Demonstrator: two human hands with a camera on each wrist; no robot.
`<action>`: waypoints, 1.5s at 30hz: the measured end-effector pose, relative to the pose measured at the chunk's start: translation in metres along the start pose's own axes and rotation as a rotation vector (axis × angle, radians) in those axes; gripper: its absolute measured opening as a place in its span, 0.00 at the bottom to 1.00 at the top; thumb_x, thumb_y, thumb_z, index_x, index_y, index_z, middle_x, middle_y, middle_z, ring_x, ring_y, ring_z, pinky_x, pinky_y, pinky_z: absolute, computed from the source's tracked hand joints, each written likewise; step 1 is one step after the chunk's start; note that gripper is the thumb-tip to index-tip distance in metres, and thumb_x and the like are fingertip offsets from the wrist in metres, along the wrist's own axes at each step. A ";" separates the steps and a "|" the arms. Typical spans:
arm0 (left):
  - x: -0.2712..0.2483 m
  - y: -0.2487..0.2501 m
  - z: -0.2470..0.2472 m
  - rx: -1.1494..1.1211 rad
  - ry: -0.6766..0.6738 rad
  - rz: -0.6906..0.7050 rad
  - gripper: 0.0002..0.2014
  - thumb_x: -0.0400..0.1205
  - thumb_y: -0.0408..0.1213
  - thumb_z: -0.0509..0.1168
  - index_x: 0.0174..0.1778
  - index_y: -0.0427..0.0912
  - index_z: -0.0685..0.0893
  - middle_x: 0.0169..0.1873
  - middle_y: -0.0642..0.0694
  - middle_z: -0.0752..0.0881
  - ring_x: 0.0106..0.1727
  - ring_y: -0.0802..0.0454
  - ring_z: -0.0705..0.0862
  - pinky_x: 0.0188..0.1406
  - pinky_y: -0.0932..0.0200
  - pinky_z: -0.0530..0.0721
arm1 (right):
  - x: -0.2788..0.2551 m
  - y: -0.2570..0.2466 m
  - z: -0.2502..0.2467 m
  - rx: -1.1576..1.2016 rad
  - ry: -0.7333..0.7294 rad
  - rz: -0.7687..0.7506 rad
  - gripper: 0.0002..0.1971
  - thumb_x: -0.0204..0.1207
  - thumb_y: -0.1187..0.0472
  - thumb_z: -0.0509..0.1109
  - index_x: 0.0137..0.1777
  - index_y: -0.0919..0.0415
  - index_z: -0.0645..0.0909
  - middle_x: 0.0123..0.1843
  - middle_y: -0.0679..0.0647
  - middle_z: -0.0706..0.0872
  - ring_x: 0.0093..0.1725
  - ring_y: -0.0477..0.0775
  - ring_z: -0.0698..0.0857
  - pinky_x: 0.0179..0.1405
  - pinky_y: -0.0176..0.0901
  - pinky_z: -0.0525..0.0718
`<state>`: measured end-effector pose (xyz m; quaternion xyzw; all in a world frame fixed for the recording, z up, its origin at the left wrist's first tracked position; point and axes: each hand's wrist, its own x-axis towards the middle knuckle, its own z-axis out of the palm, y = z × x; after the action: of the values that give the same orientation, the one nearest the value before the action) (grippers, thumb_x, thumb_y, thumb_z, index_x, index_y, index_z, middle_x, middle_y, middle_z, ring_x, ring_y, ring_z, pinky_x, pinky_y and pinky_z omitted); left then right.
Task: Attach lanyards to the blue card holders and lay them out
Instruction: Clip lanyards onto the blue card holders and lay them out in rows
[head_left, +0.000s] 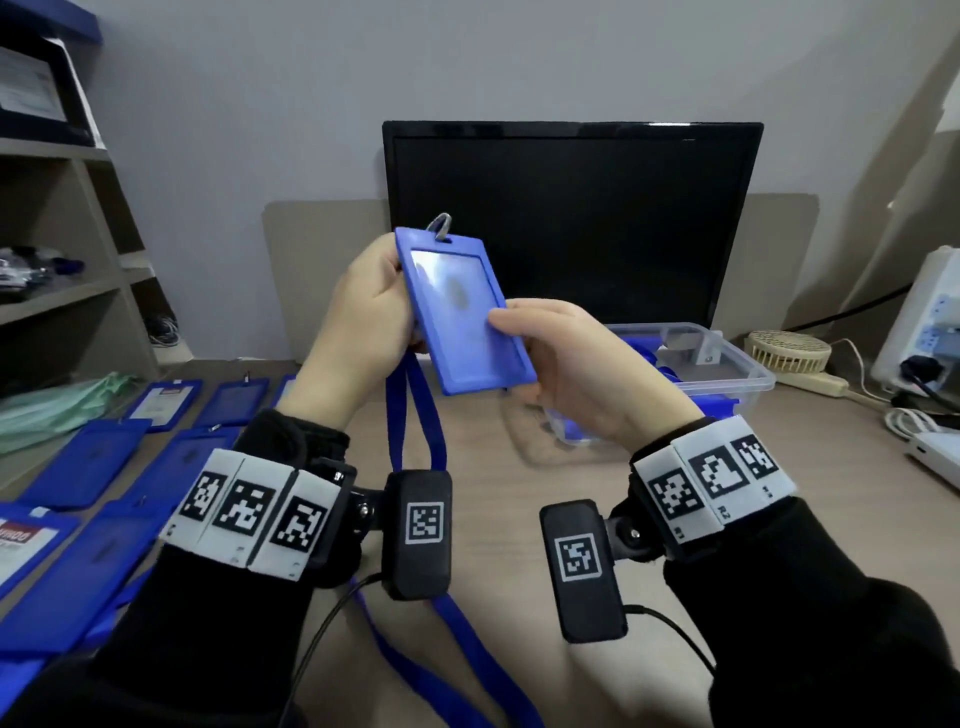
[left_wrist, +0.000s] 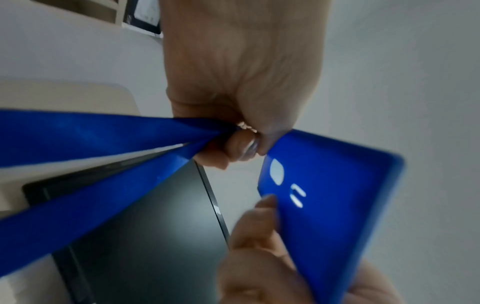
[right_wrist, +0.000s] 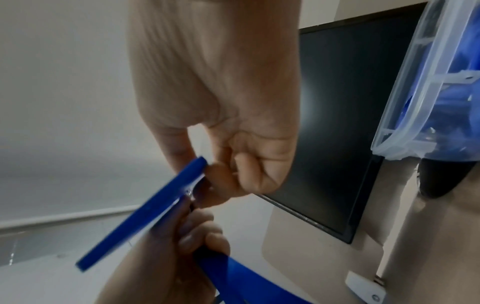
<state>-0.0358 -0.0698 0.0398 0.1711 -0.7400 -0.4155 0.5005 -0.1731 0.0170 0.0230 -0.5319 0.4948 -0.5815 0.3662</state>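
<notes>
Blue card holder (head_left: 464, 312) held up at frame centre, above the counter (head_left: 498, 499), tilted, clear window facing the camera, metal clip (head_left: 439, 224) showing at its top slot. Left hand (head_left: 358, 317) at the holder's left edge; grip clamped on the blue lanyard (head_left: 415, 421), fingers curled round the strap's upper end in the left wrist view, thumb against the holder's edge. Two strap runs hanging from that hand down to the counter at lower centre. Right hand (head_left: 576, 364) at the holder's lower right; grip clamped on the holder, thumb on the front face, fingers behind. Whether clip and slot are fully engaged: cannot tell.

Rows of finished blue holders (head_left: 88, 467) laid flat at lower left of the frame. Clear plastic bin (head_left: 727, 364) with blue contents at centre right. Dark monitor (head_left: 571, 218) behind, upper centre. Small fan (head_left: 789, 353) at right edge.
</notes>
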 end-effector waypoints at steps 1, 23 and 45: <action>-0.001 0.003 -0.003 -0.004 0.013 -0.015 0.07 0.83 0.30 0.59 0.49 0.44 0.82 0.40 0.35 0.81 0.40 0.43 0.77 0.38 0.45 0.78 | -0.002 -0.003 0.002 -0.012 0.000 -0.025 0.17 0.79 0.57 0.65 0.59 0.71 0.82 0.49 0.63 0.84 0.42 0.61 0.79 0.33 0.42 0.72; -0.134 0.124 -0.147 0.602 -0.279 -0.190 0.29 0.85 0.34 0.61 0.80 0.53 0.60 0.25 0.50 0.83 0.22 0.52 0.81 0.28 0.65 0.79 | -0.004 -0.035 0.153 0.279 0.228 -0.005 0.12 0.81 0.64 0.65 0.35 0.58 0.74 0.19 0.47 0.69 0.13 0.39 0.67 0.12 0.27 0.64; -0.252 0.083 -0.175 0.863 -0.661 -0.637 0.24 0.77 0.36 0.65 0.71 0.53 0.71 0.39 0.53 0.91 0.38 0.61 0.84 0.50 0.55 0.83 | -0.006 0.082 0.216 -0.173 0.068 0.543 0.12 0.80 0.69 0.62 0.33 0.64 0.73 0.13 0.54 0.73 0.09 0.45 0.72 0.11 0.25 0.68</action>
<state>0.2431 0.0706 -0.0183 0.4322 -0.8693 -0.2391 -0.0170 0.0313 -0.0376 -0.0700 -0.3892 0.6791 -0.4351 0.4450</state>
